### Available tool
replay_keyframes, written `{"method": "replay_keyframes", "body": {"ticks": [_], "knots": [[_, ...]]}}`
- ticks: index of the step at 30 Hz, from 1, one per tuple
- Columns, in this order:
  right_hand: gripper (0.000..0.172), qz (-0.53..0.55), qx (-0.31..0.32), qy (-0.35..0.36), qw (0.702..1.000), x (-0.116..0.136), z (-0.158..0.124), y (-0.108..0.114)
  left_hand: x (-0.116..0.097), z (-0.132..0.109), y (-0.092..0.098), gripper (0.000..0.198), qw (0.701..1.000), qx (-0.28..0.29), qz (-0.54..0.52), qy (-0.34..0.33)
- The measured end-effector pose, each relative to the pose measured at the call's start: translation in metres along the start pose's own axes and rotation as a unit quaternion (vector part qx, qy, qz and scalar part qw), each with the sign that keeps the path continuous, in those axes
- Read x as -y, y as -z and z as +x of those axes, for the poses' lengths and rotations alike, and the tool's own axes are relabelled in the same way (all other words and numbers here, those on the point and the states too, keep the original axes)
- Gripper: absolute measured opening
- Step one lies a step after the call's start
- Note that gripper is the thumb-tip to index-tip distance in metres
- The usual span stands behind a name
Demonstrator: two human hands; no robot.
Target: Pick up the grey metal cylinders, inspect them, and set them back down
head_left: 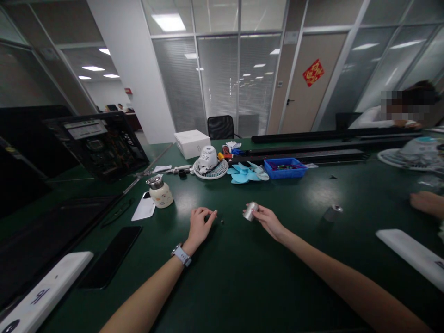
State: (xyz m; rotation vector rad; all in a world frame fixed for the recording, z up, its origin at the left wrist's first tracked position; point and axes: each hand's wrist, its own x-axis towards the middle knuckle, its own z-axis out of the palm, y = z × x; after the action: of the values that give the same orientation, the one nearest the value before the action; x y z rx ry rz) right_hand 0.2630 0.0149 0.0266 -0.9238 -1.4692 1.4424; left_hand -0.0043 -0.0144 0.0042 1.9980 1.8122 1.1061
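Observation:
My right hand [268, 222] grips a small silver metal cylinder [250, 211] between thumb and fingers, tilted, just above the green table. On the left, my left hand [200, 225] is closed in a pinch low over the tabletop, with a watch on its wrist. Whatever its fingertips hold, if anything, is too small to make out. A tiny dark piece [222, 221] lies on the table just right of those fingertips. A second silver cylinder [333, 213] stands farther right, apart from both hands.
Behind my hands are a white fan part [209, 162], light-blue fan blades [244, 173] and a blue tray [286, 169] of small parts. A jar [160, 193], a black phone [111, 256] and a white bar [52, 289] sit left. Another person's hand [427, 203] rests at right.

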Motion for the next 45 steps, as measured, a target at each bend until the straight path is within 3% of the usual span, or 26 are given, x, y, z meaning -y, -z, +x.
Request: {"method": "replay_keyframes", "body": {"ticks": [3, 5, 8, 11, 13, 17, 23, 26, 28, 29, 31, 34, 37, 41, 45], "knots": [[0.057, -0.105, -0.085, 0.030, 0.990, 0.019, 0.004, 0.035, 0.000, -0.001, 0.000, 0.034, 1.000, 0.002, 0.001, 0.000], [0.057, -0.218, -0.179, 0.064, 0.957, 0.033, 0.003, 0.066, 0.001, -0.001, 0.000, 0.032, 1.000, -0.001, 0.003, -0.002], [0.049, -0.426, -0.330, 0.080, 0.838, 0.048, -0.005, 0.114, 0.002, -0.001, -0.002, 0.031, 1.000, -0.012, 0.007, -0.007], [0.042, -0.577, -0.402, -0.025, 0.711, 0.050, -0.015, 0.154, 0.002, -0.001, -0.002, 0.029, 1.000, -0.020, 0.014, -0.012], [0.041, -0.614, -0.410, -0.109, 0.665, 0.047, -0.019, 0.174, 0.002, -0.001, -0.002, 0.027, 0.999, -0.024, 0.019, -0.017], [0.039, -0.629, -0.398, -0.165, 0.647, 0.034, -0.020, 0.196, 0.003, -0.001, -0.003, 0.025, 0.999, -0.024, 0.029, -0.024], [0.041, -0.622, -0.383, -0.230, 0.643, 0.030, -0.020, 0.202, 0.004, -0.001, -0.003, 0.028, 0.999, -0.010, 0.038, -0.022], [0.046, -0.646, -0.414, -0.157, 0.622, 0.039, -0.022, 0.183, 0.002, -0.001, -0.002, 0.031, 0.999, 0.006, 0.039, -0.021], [0.046, -0.659, -0.423, -0.028, 0.621, 0.046, -0.020, 0.151, 0.001, -0.001, -0.002, 0.034, 0.999, 0.012, 0.037, -0.018], [0.045, -0.659, -0.400, 0.041, 0.636, 0.047, -0.018, 0.129, 0.001, -0.001, -0.002, 0.036, 0.999, 0.011, 0.034, -0.015], [0.040, -0.641, -0.289, 0.147, 0.696, 0.045, -0.013, 0.077, 0.001, -0.001, -0.002, 0.039, 1.000, 0.003, 0.025, -0.007], [0.040, -0.582, -0.054, 0.188, 0.790, 0.030, -0.001, 0.001, 0.002, 0.000, -0.001, 0.040, 1.000, -0.012, 0.013, 0.002], [0.040, -0.546, 0.055, 0.181, 0.816, 0.009, 0.011, -0.049, 0.003, -0.001, -0.001, 0.037, 1.000, -0.027, 0.004, 0.005], [0.030, -0.537, 0.054, 0.163, 0.826, -0.008, 0.022, -0.075, 0.002, -0.001, -0.001, 0.036, 0.999, -0.034, -0.002, 0.006], [0.021, -0.537, 0.041, 0.173, 0.825, 0.003, 0.020, -0.065, 0.001, -0.001, -0.001, 0.034, 0.999, -0.030, -0.006, 0.012]]}}
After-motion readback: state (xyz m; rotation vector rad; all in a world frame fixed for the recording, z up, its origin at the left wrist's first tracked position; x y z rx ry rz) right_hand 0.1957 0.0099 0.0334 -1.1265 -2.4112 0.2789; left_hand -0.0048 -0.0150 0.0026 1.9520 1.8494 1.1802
